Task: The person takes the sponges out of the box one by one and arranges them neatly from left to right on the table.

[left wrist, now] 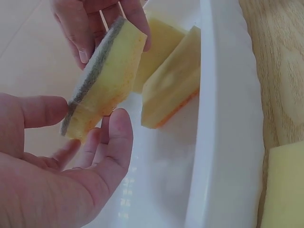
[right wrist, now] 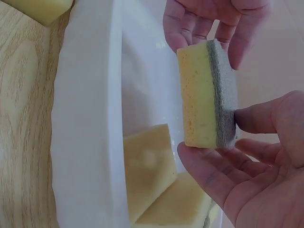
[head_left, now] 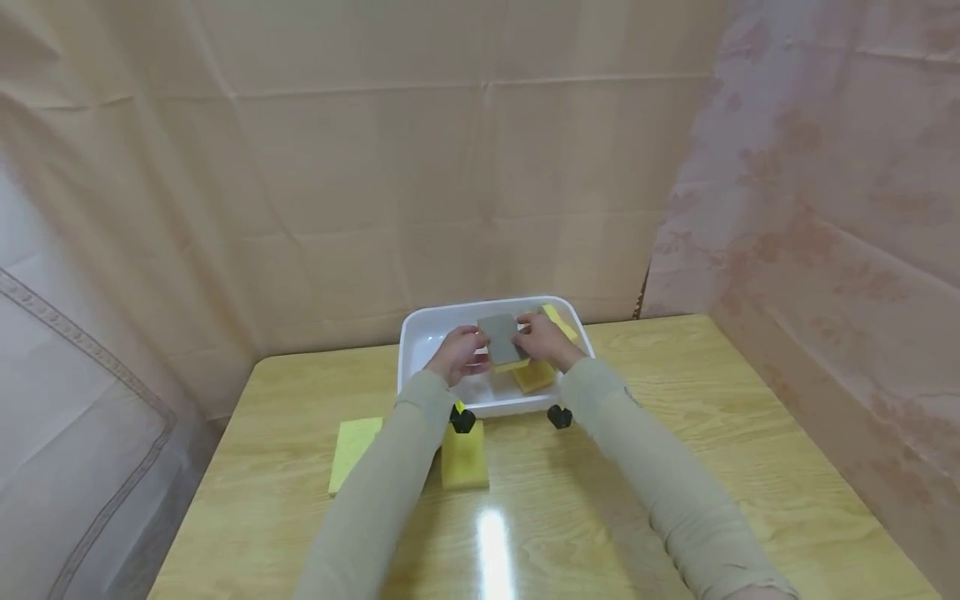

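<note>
Over the white tray (head_left: pixel 420 333), both hands hold a sponge (head_left: pixel 501 333) with a grey scouring side and a yellow foam body. My left hand (head_left: pixel 456 354) has its thumb at the grey edge and its fingertips against the foam, seen in the left wrist view. At the other end, my right hand (right wrist: pixel 266 156) pinches the sponge, thumb on the grey face and fingers along the foam. In the right wrist view the sponge is tilted, its grey side to the right. Below it, yellow sponges (head_left: pixel 534 379) lie in the tray's right part, one leaning on another.
On the wooden table (head_left: pixel 675 417), a yellow sponge (head_left: pixel 465 462) lies in front of the tray, and another sponge (head_left: pixel 352 446) lies to its left, partly covered by the left sleeve. A beige cloth (head_left: pixel 450 192) hangs behind the table; a patterned cloth (head_left: pixel 847 208) hangs at right.
</note>
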`<state>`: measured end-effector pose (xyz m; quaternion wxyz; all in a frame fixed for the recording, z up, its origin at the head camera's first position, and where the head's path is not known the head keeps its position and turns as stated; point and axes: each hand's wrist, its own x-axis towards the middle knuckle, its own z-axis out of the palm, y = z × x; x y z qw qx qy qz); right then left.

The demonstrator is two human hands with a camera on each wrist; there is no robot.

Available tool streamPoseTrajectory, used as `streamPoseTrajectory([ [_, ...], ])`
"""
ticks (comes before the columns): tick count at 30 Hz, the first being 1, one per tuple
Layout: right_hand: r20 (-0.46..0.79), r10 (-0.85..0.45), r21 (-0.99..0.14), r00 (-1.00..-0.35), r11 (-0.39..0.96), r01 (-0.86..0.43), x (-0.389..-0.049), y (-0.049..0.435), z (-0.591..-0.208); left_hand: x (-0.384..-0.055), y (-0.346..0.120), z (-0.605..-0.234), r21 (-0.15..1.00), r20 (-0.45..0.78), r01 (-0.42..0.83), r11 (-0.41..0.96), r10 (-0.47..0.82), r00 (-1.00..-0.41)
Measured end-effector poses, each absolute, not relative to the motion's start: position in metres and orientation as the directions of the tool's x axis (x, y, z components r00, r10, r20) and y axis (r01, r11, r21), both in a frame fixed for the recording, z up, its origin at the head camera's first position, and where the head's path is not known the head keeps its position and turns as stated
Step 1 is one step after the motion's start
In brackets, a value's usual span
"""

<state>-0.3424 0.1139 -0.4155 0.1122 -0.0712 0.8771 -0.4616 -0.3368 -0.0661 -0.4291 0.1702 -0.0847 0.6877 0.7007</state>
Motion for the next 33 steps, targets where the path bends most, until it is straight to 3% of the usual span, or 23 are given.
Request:
streamPoseTrajectory([
  [33, -0.123, -0.187, -0.88, -0.975, 0.475, 0.019, -0.334, 0.132, -0.422, -0.336, -0.054, -0.431, 0.957, -0.29, -0.286, 0.047, 0.127, -0.949],
])
